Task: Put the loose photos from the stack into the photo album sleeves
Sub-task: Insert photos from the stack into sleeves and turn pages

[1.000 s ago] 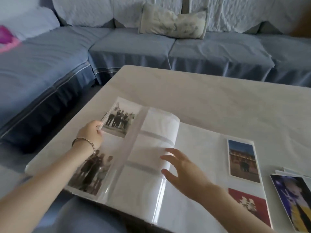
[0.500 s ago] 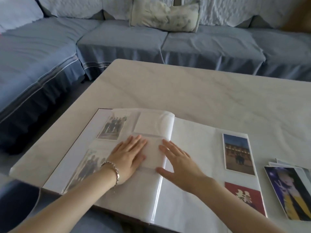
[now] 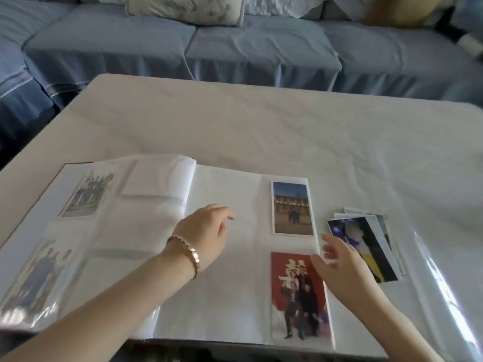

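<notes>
The photo album (image 3: 230,296) lies open on the table. Its left page holds two faded group photos (image 3: 87,195) under plastic. On the right page sit a building photo (image 3: 291,207) and a red photo of people (image 3: 298,291). The loose stack of photos (image 3: 366,246) is fanned out on the table just right of the album. My left hand (image 3: 206,236), with a bracelet on the wrist, hovers over the right page, fingers loosely bent, holding nothing. My right hand (image 3: 337,267) is spread at the album's right edge, fingertips close to the stack.
The album and stack rest on a pale marble-look table (image 3: 261,121). A blue sofa (image 3: 261,48) with a pale cushion (image 3: 183,9) runs behind and to the left of it. A glossy plastic sheet (image 3: 439,278) lies at the right.
The turned page has been laid flat on the left. My left hand has moved from that page to the right page. My right hand has moved right toward the stack.
</notes>
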Demonstrator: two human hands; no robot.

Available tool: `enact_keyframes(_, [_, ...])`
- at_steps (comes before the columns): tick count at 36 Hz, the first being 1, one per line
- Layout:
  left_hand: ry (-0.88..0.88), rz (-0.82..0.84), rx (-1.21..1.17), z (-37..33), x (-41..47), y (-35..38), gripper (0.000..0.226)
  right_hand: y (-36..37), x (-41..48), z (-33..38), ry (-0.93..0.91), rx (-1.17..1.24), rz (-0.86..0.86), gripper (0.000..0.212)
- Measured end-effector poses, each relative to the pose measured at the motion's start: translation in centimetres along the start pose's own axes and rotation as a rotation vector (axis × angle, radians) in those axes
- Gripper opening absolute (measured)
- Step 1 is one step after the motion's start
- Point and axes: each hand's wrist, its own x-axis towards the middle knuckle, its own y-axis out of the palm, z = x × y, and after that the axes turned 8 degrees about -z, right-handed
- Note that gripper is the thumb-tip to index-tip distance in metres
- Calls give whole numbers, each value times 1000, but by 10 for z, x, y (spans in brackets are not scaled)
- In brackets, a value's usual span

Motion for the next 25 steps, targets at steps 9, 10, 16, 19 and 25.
enact_keyframes(9, [-134,205,-236,-49,11,40,22,-9,-7,-11,76,291,70,5])
enact_keyframes(10, [-151,225,-249,-53,13,43,22,-11,-9,-9,65,349,52,15])
enact_keyframes(16, [-327,277,-436,-74,21,43,44,-20,-20,15,-95,526,-16,30])
enact_keyframes(19, [-414,238,-560,-81,26,36,39,-18,-27,29,-258,513,12,39])
enact_keyframes(25, [-580,249,-769,-77,30,27,35,-9,-31,38,-316,532,30,27])
